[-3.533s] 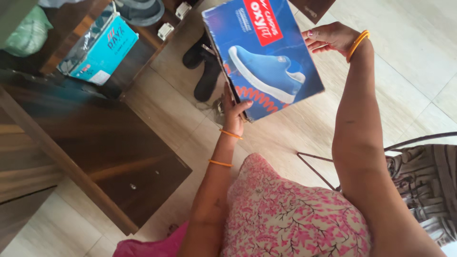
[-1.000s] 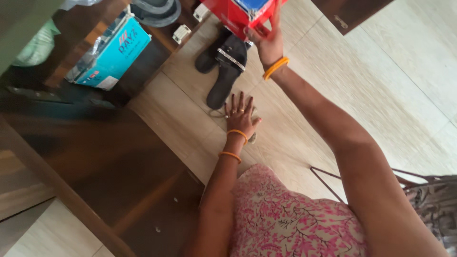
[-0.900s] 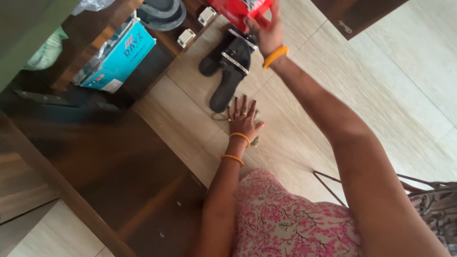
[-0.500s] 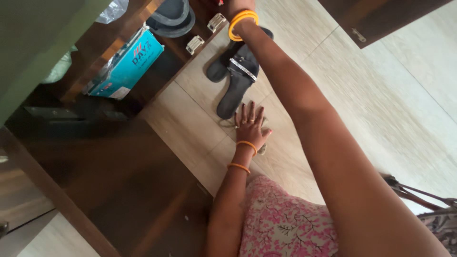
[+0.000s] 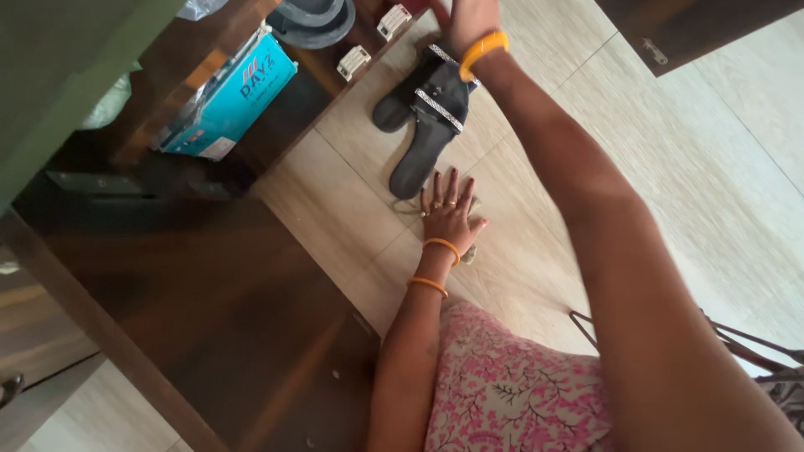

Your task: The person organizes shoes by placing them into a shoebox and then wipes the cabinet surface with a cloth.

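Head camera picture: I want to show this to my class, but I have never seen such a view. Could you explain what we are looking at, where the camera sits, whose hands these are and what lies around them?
The camera is worn on a person's head and looks down, so both arms belong to that person. The left hand rests flat on the tiled floor, fingers spread, holding nothing. The right hand reaches far forward to the top edge of the picture; its fingers are cut off, so what it holds cannot be seen. Just below it lie black sandals on the floor. To the left stands a dark wooden cabinet with a teal shoe box on a shelf. The pink patterned fabric is the person's clothing.
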